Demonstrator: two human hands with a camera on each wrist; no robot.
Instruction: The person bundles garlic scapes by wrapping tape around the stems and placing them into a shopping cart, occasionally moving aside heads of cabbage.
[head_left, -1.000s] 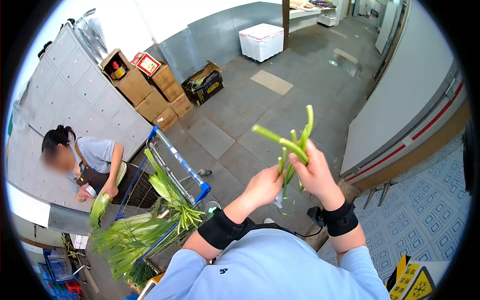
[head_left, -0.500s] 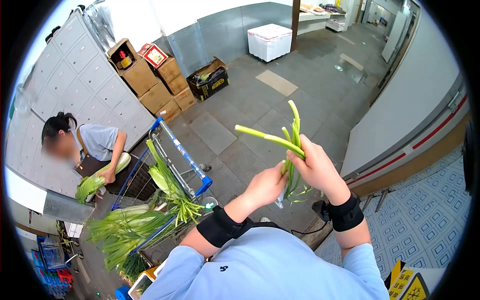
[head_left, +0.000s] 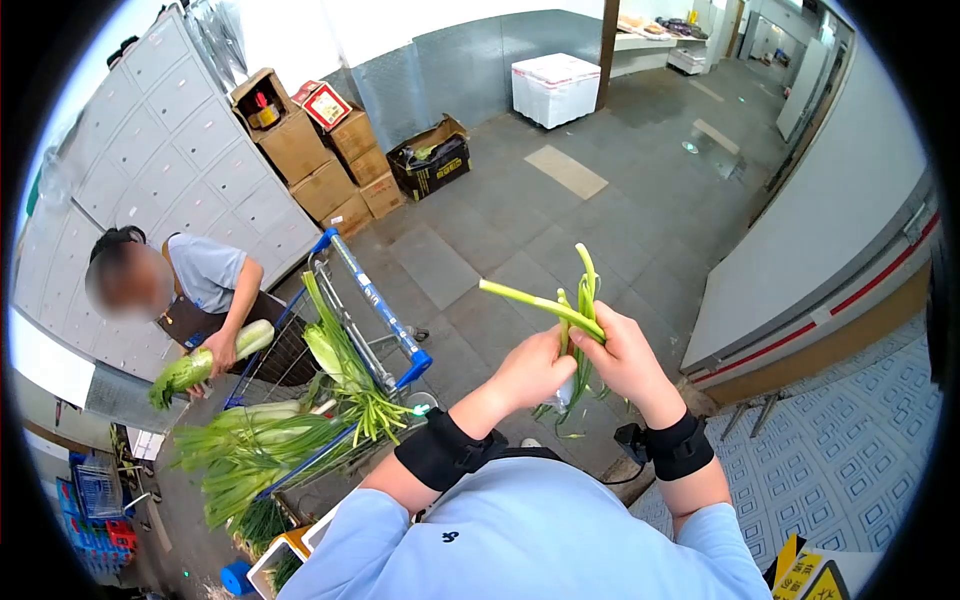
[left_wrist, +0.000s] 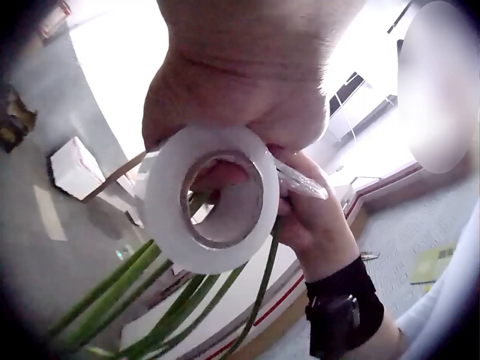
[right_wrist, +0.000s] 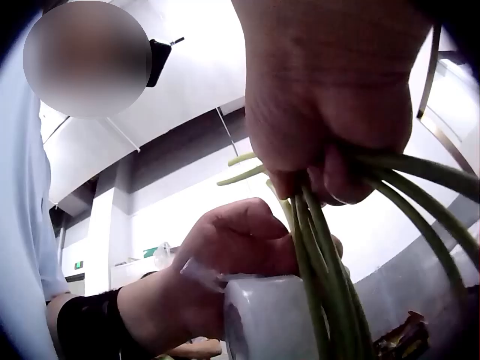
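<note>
Long green stalks [head_left: 535, 300] are gripped in my right hand [head_left: 627, 358], its fingers curled round them; their green ends hang below it. My left hand [head_left: 535, 370] meets it at the stalks. In the left wrist view, a roll of clear tape [left_wrist: 166, 202] sits under my left hand [left_wrist: 240, 97], a crumpled clear strip beside it. The right wrist view has the roll [right_wrist: 281, 315] held by my left hand [right_wrist: 225, 255], right against the stalks [right_wrist: 330, 285] that hang from my right hand [right_wrist: 330, 112].
A shopping cart [head_left: 375, 300] heaped with leafy greens [head_left: 255, 450] stands at the left. Behind it a person [head_left: 215, 280] holds a long cabbage [head_left: 215, 360]. Cardboard boxes [head_left: 325, 190], lockers [head_left: 180, 120] and a white foam box [head_left: 555, 90] are farther back.
Both hands have drawn closer together and the stalks have tilted and dropped a little. The other person's cabbage has moved, and the head view has shifted.
</note>
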